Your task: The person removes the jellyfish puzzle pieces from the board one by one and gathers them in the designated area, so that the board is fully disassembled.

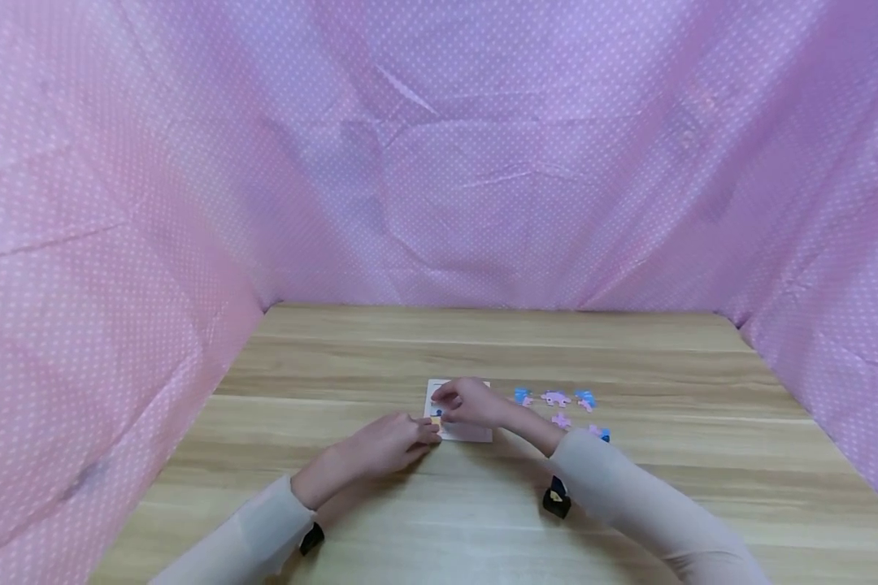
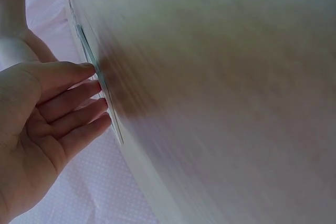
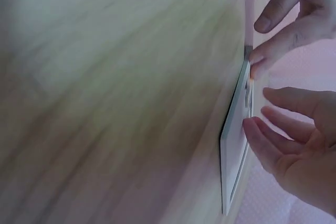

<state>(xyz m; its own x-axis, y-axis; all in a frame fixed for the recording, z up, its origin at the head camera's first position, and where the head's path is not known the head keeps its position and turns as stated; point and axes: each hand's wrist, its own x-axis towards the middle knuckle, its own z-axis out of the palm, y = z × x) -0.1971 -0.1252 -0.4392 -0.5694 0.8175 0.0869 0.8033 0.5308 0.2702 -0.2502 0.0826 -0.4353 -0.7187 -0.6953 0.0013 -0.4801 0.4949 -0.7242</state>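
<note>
A white puzzle board [image 1: 475,434] lies flat on the wooden table, with its thin edge visible in the right wrist view. At its left front corner, my left hand [image 1: 391,443] presses its extended fingertips on a small yellow puzzle piece [image 1: 435,421]; the thumb stands apart in the right wrist view. My right hand [image 1: 474,403] is over the board, fingers loosely bent and spread. Its lower fingertips [image 3: 249,125] touch or nearly touch the surface, and I see nothing pinched between them. A small dark blue patch shows between the hands. Much of the board is hidden under the right hand.
Right of the board lie several loose pink and blue puzzle pieces [image 1: 556,398], partly beyond the right forearm. Black wrist cameras [image 1: 556,499] hang below both sleeves. Pink dotted cloth [image 1: 439,203] encloses the wooden table [image 1: 336,341] at the back and sides.
</note>
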